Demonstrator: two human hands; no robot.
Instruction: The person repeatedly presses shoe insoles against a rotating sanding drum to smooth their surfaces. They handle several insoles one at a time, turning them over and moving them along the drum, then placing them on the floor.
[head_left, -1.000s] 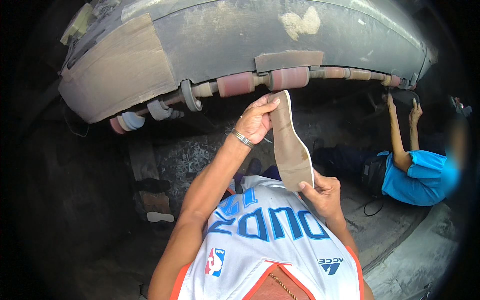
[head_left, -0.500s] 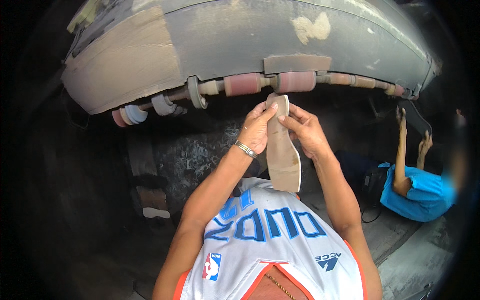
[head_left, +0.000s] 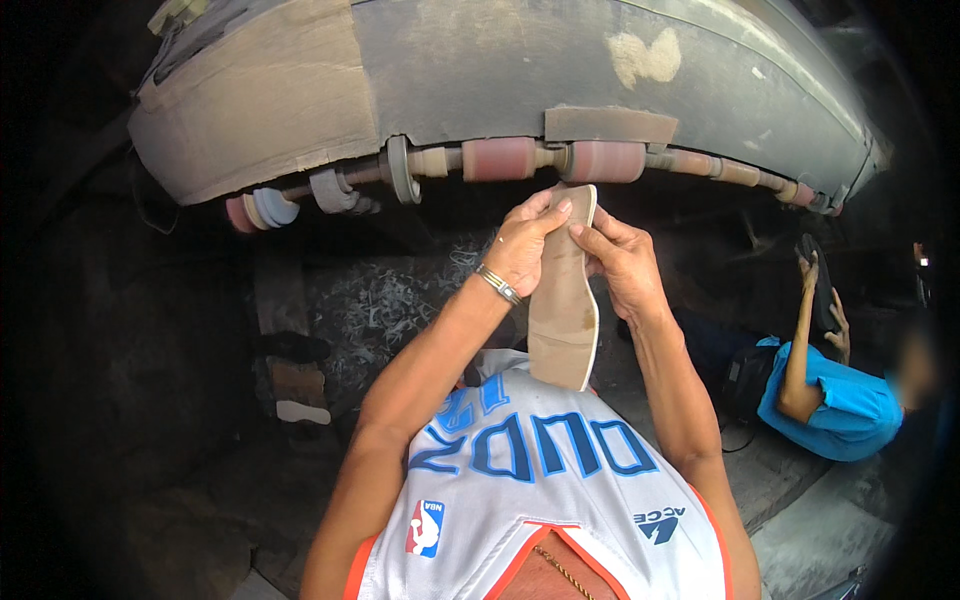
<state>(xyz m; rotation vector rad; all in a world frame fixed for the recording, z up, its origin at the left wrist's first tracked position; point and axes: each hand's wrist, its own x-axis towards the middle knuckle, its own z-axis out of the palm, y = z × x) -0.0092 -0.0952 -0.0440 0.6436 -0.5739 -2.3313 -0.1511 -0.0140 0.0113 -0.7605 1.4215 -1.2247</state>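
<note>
A tan shoe sole (head_left: 562, 300) with a pale edge is held lengthwise in front of my chest. My left hand (head_left: 526, 240) grips its left side near the far end, thumb on top. From the other side my right hand (head_left: 622, 258) pinches the same end, thumb on the face and fingers mostly behind the edge. The far tip is close under a pinkish sanding drum (head_left: 606, 161) on a long shaft; whether they touch I cannot tell. Another reddish drum (head_left: 499, 159) sits to its left.
A large worn grey hood (head_left: 450, 80) covers the shaft from above. Further wheels (head_left: 272, 208) line its left end. Pale shavings (head_left: 370, 305) lie below on the left. At right, a person in a blue shirt (head_left: 835, 400) holds a dark sole (head_left: 822, 290).
The sole has turned slightly, its near end shifting left and its far tip right. The view has shifted a little. The other person's dark sole has tilted more upright.
</note>
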